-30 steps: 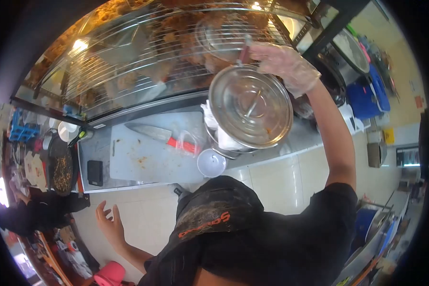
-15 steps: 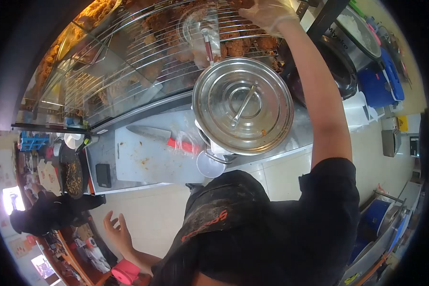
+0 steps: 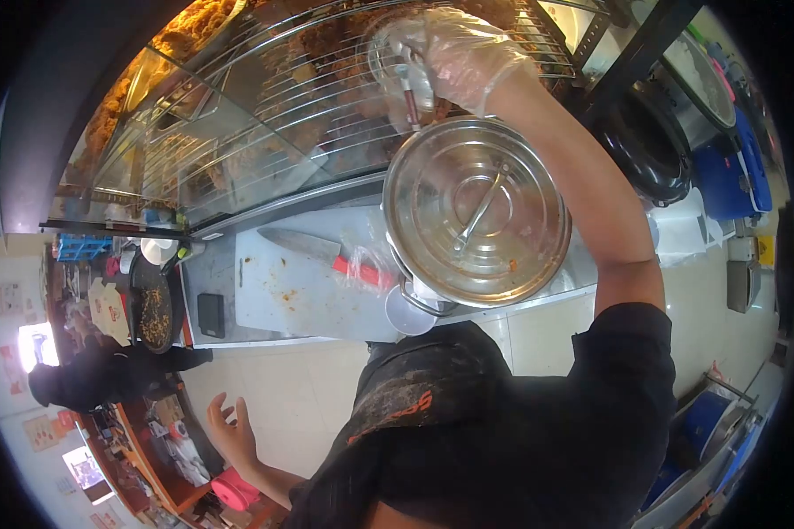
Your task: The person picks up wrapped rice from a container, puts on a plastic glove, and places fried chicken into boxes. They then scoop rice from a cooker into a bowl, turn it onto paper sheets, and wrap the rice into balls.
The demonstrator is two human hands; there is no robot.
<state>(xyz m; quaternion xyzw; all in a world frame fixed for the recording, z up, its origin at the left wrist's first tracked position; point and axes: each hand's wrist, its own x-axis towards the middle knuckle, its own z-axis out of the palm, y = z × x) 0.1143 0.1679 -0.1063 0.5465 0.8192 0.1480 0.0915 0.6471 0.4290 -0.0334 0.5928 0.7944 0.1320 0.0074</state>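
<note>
The right hand (image 3: 475, 63), in a clear plastic glove, reaches over a wire rack (image 3: 340, 110) laden with browned, fried-looking pieces. Its fingers bend down beside the metal tip of a dark red handle (image 3: 411, 109); whether they grip anything I cannot tell, since the crumpled glove hides them. The handle lies just beyond the far edge of a round metal lid (image 3: 437, 225), which sits near the tabletop's (image 3: 213, 278) front edge, below the right forearm. A metal loop handle (image 3: 408, 293) shows under the lid, next to a white cup (image 3: 409, 316). A knife (image 3: 313, 247) lies on the white cutting board (image 3: 300, 304), clear plastic around its red grip. The bare left hand (image 3: 235, 430) hangs over the floor (image 3: 287, 383), fingers spread and half curled.
</note>
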